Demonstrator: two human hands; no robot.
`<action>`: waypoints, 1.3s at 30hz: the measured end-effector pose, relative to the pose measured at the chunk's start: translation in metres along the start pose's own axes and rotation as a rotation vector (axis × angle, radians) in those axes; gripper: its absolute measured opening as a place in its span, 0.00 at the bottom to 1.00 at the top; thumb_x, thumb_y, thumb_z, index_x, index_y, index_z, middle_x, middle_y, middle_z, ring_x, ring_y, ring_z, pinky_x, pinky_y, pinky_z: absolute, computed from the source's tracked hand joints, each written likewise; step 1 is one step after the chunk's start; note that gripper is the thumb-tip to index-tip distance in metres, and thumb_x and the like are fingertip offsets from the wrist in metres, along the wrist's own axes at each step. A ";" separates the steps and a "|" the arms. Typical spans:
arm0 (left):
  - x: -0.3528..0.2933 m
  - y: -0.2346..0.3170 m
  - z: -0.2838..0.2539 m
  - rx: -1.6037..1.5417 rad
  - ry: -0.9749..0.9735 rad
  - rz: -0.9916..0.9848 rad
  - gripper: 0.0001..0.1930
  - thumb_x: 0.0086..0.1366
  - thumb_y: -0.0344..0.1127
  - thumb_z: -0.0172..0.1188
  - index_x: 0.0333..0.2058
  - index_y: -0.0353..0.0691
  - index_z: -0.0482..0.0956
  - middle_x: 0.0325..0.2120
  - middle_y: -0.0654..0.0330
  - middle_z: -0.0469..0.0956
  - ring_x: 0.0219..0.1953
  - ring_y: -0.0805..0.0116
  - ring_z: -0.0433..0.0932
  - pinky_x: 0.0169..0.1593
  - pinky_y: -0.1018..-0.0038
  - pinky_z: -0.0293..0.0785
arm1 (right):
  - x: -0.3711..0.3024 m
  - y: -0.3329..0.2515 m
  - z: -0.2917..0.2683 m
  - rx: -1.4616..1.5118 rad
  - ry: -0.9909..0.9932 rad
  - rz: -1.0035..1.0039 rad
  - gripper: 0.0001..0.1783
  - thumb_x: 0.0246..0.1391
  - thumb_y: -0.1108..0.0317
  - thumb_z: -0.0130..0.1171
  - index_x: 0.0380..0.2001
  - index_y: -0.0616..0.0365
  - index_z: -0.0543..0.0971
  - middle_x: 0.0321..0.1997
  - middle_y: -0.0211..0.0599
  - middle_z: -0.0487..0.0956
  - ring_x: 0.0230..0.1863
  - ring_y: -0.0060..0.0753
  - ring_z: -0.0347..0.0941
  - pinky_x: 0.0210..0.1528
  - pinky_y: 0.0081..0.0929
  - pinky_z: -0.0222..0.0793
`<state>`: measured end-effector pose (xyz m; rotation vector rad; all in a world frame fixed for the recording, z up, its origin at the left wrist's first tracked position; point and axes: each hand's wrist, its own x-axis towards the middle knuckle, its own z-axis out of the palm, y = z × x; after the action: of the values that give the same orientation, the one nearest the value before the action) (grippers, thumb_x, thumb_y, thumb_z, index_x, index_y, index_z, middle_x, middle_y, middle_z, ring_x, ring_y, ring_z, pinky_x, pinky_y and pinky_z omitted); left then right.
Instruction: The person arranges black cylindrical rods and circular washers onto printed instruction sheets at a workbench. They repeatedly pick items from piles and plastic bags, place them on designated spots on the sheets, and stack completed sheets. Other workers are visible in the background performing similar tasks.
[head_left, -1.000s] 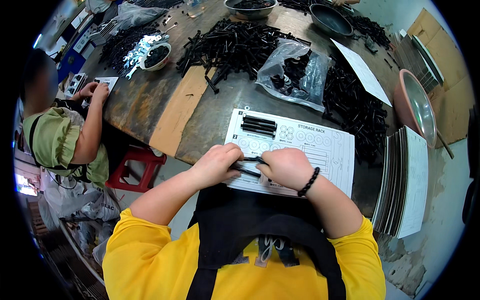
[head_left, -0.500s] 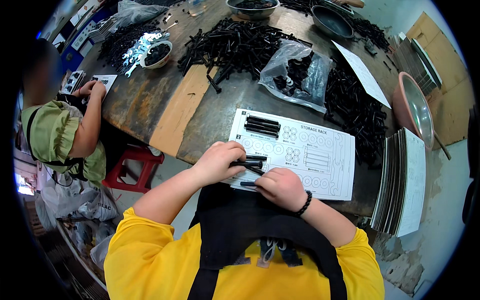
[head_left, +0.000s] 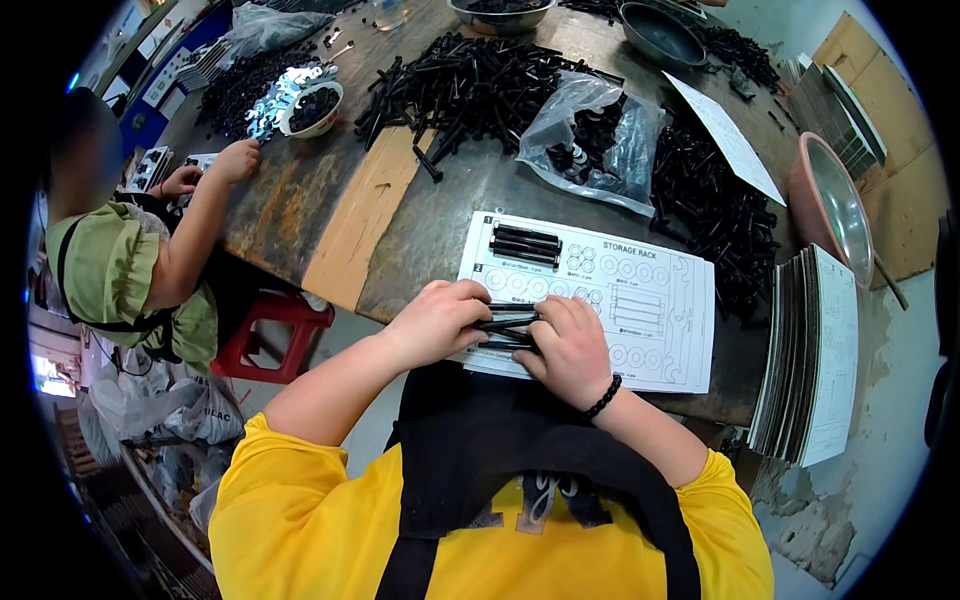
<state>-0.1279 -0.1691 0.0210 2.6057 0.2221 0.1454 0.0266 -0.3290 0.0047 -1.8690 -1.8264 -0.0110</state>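
Observation:
Several black bolts (head_left: 512,323) lie side by side between my hands on a white printed card (head_left: 690,300) at the table's front edge. My left hand (head_left: 437,320) grips their left ends, with its fingers curled. From the other side my right hand (head_left: 572,350), wearing a black bead bracelet, holds their right ends between thumb and fingers. The bolts' ends are partly hidden by my fingers. Above them, another row of black bolts (head_left: 526,246) sits at the card's upper left.
Beyond the card rise a heap of black bolts (head_left: 470,85) and a clear plastic bag (head_left: 590,140) of dark parts. A stack of cards (head_left: 805,350) and a pink basin (head_left: 825,200) stand at right. At left, a co-worker's hand (head_left: 238,160) is near wrenches (head_left: 275,105) and a bowl (head_left: 312,112).
My right hand has moved up and closed on the bolts' right ends, opposite my left hand. At left, the co-worker's arm has reached out toward the wrenches.

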 end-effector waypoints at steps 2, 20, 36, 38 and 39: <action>-0.001 -0.003 -0.001 -0.021 -0.014 -0.006 0.13 0.47 0.34 0.64 0.33 0.41 0.76 0.39 0.60 0.72 0.43 0.62 0.71 0.48 0.67 0.64 | 0.002 0.000 -0.005 -0.001 -0.009 -0.003 0.17 0.36 0.59 0.64 0.30 0.55 0.74 0.41 0.36 0.71 0.50 0.37 0.65 0.55 0.42 0.57; 0.005 0.018 0.014 0.060 0.038 -0.053 0.27 0.44 0.43 0.66 0.45 0.44 0.71 0.38 0.57 0.70 0.42 0.63 0.70 0.49 0.67 0.61 | -0.001 -0.022 0.035 1.473 0.392 0.520 0.33 0.62 0.48 0.30 0.60 0.62 0.52 0.67 0.40 0.46 0.68 0.36 0.36 0.67 0.33 0.25; 0.004 0.017 0.017 0.110 0.072 -0.043 0.27 0.42 0.43 0.68 0.42 0.40 0.72 0.35 0.58 0.72 0.41 0.61 0.71 0.51 0.68 0.60 | -0.009 0.010 -0.012 -0.014 -0.030 -0.214 0.13 0.38 0.66 0.61 0.31 0.56 0.76 0.28 0.31 0.71 0.29 0.32 0.68 0.30 0.27 0.65; 0.006 0.013 0.006 0.167 -0.073 0.038 0.27 0.43 0.42 0.67 0.43 0.40 0.71 0.36 0.58 0.72 0.42 0.62 0.71 0.51 0.69 0.60 | -0.005 0.006 -0.012 -0.112 -0.030 -0.276 0.05 0.37 0.68 0.55 0.23 0.54 0.74 0.25 0.29 0.68 0.27 0.28 0.66 0.28 0.26 0.62; 0.009 0.011 -0.002 0.202 -0.143 0.082 0.27 0.43 0.41 0.66 0.44 0.40 0.71 0.36 0.58 0.72 0.42 0.63 0.71 0.50 0.70 0.61 | -0.002 0.003 -0.015 -0.157 -0.051 -0.305 0.03 0.37 0.68 0.53 0.20 0.53 0.73 0.23 0.28 0.67 0.27 0.28 0.65 0.28 0.25 0.61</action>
<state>-0.1177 -0.1754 0.0291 2.8126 0.0832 -0.0368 0.0344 -0.3362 0.0155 -1.6850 -2.1854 -0.2213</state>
